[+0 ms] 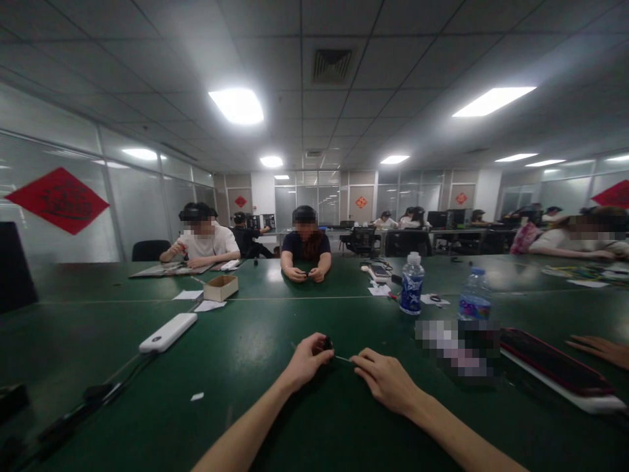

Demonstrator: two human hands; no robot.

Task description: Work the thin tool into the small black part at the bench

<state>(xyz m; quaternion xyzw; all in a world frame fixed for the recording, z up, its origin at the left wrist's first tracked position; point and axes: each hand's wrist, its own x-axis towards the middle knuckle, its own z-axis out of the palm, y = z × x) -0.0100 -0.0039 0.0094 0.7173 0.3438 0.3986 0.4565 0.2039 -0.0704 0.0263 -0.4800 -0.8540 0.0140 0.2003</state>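
My left hand (308, 362) is closed, with thumb and fingers around a small black object (328, 343). Its exact kind is too small to make out. A thin, pale rod (343, 358) is pinched between the fingertips of my right hand (381, 377). The rod's other end points at the black object; whether the two touch I cannot tell. Both hands are low over the green table (275, 419), in the middle of the view.
A white power bank (168, 332) with cables lies left, near a white scrap (197, 396) and an open box (221, 288). Two bottles, one dark-labelled (411, 285), and a phone (555, 360) stand or lie right. Another person's hand (599, 351) rests far right; people sit opposite.
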